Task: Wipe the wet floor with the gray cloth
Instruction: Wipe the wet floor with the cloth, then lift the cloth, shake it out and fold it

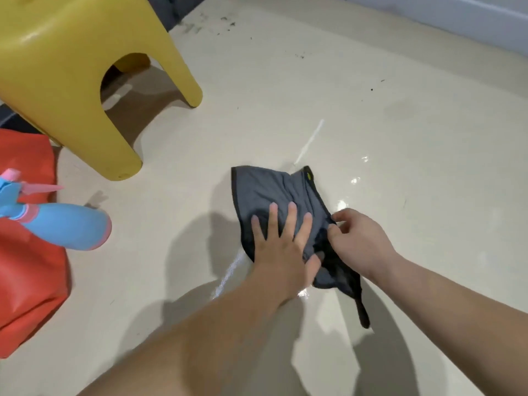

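A gray cloth [274, 192] with a dark hem lies spread on the cream floor [400, 124] in the middle of the view. My left hand [281, 250] rests flat on its near part, fingers spread and pressing down. My right hand [360, 238] pinches the cloth's right edge between thumb and fingers. A dark strap of the cloth [361, 310] trails toward me. Shiny wet patches [354, 181] glint on the floor to the right of the cloth, and a wet streak [228, 275] shows at its near left.
A yellow plastic stool [71, 75] stands at the upper left. A blue and pink spray bottle [60, 224] lies on a red bag [25, 281] at the left edge. A wall base [471, 18] runs along the top right, with dark specks on the floor nearby.
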Demonstrator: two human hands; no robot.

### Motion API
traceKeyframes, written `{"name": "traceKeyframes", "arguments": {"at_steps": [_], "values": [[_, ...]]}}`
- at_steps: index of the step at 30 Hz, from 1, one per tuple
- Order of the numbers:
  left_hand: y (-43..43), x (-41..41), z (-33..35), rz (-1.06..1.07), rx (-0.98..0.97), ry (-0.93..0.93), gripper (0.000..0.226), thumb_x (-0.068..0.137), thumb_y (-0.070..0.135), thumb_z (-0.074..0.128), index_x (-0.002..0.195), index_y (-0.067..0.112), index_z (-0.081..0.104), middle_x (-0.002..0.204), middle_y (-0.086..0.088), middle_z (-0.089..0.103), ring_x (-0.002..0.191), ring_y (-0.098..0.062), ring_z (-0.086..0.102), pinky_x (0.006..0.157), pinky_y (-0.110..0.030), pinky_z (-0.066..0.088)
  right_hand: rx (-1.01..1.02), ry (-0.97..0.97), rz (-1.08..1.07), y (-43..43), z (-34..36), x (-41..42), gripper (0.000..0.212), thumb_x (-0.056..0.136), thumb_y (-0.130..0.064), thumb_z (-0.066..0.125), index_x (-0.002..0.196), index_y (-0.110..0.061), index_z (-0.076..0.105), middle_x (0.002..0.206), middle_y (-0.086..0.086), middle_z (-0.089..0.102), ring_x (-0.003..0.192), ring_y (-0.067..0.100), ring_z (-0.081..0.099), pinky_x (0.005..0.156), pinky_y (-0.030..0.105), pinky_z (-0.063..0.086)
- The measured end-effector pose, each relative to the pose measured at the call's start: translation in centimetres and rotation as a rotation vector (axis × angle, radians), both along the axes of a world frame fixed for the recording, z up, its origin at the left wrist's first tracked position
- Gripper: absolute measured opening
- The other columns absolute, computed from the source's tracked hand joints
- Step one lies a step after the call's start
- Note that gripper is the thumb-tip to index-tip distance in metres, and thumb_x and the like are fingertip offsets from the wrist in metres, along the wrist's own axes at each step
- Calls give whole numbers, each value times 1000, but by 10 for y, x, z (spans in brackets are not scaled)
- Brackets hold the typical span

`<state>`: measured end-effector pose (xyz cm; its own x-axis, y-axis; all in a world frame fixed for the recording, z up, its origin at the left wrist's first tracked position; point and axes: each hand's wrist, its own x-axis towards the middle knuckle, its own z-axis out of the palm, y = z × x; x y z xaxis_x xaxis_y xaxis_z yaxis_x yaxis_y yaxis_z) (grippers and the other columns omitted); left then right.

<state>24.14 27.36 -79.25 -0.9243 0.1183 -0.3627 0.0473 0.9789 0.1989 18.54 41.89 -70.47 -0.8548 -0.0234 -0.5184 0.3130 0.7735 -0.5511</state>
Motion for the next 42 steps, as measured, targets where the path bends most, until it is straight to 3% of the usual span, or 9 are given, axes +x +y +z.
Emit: {"name": "traceKeyframes", "arguments": {"at_steps": [6, 9, 11, 15, 17, 20, 27, 37, 42], "values": [[68, 62, 15, -288, 313, -79, 75, 100, 69, 34, 165, 32, 29, 178, 3, -5, 160, -27, -23, 124, -64, -15, 80, -102, -371, 82, -8, 35, 24, 90, -28, 61, 107, -13, 53, 95, 4, 58, 82, 24, 56, 67, 30, 40], [46, 30, 28, 11, 518, 57, 53, 101, 48, 53, 149, 25, 56, 166, 1, 39, 152, -24, 33, 124, -52, 26, -27, -177, -517, 109, -16, 54, 30, 81, -33, 70, 73, -11, 50, 65, 8, 55, 56, 26, 49, 60, 31, 45], [26, -1, 35, 277, 431, 164, 50, 98, 40, 63, 144, 21, 57, 151, -1, 51, 134, -27, 49, 112, -44, 40, -217, -242, -633, 111, -16, 59, 34, 83, -33, 78, 76, -10, 54, 68, 13, 56, 59, 25, 51, 63, 37, 51], [25, -33, 45, 741, 718, -221, 64, 90, 43, 77, 142, 14, 53, 121, 9, 61, 113, -21, 59, 101, -35, 49, -403, -326, -707, 91, -9, 59, 33, 87, -31, 80, 86, -10, 55, 69, 15, 55, 50, 23, 46, 49, 28, 42], [34, -36, 44, 844, 886, -310, 39, 82, 47, 84, 102, 16, 71, 89, 8, 65, 83, -21, 63, 86, -37, 55, -418, -280, -651, 84, -11, 59, 23, 92, -18, 72, 86, -13, 50, 69, 14, 49, 46, 20, 39, 45, 25, 37], [44, -31, 49, 773, 860, -324, 64, 93, 36, 75, 47, 23, 33, 45, 7, 36, 48, -19, 36, 61, -29, 36, -342, -127, -504, 87, -6, 65, 18, 90, -12, 59, 78, -14, 46, 68, 7, 43, 58, 20, 36, 53, 28, 31], [44, -17, 66, 745, 849, -129, 22, 94, 13, 60, 78, 17, 44, 73, -2, 43, 64, -19, 38, 55, -29, 33, -612, -132, -773, 125, 32, 79, 14, 69, -19, 64, 79, -15, 56, 77, 6, 44, 71, 22, 39, 69, 38, 35], [71, -67, 158, 632, 879, 18, 15, 89, 18, 56, 77, 17, 46, 81, -9, 52, 71, -26, 50, 63, -40, 53, -577, 23, -896, 178, 74, 53, 17, 91, -24, 75, 90, -7, 74, 90, 9, 75, 74, 25, 68, 75, 37, 60], [94, -104, 234, 574, 928, 196, 19, 98, 22, 61, 117, 24, 58, 105, -7, 64, 83, -27, 63, 75, -41, 61, -705, 145, -824, 192, 134, 12, 19, 94, -29, 65, 105, -14, 71, 90, 4, 73, 69, 21, 68, 64, 36, 59]]}}
